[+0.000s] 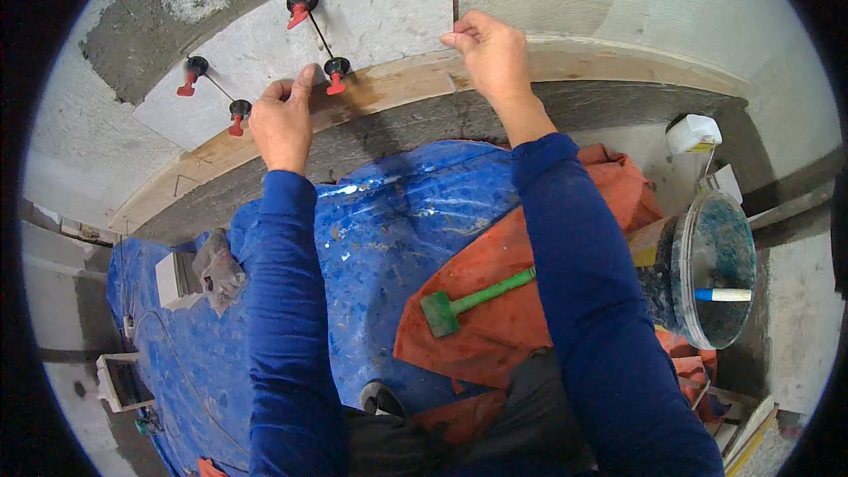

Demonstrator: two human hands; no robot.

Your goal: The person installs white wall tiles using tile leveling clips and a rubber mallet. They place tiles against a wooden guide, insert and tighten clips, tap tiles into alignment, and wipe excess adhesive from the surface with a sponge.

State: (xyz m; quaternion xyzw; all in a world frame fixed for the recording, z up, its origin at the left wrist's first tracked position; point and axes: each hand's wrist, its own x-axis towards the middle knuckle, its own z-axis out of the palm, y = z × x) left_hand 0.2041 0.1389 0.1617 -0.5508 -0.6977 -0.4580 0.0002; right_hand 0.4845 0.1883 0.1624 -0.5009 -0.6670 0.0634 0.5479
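Light grey tiles stand on the wall above a long wooden batten, with narrow dark joints between them. Several tile levelling clips with round black bases and red handles sit along these joints. My left hand is at the tiles' lower edge, thumb and fingers drawn together between two clips; what they pinch, if anything, is hidden. By the lower right corner of the rightmost tile, my right hand is closed in a pinch at the tile's edge. Anything between those fingertips is too small to name.
A blue tarp covers the floor below, an orange cloth lying over it with a green mallet on top. To the right, a bucket lies tilted near a white container. Boxes stand at left.
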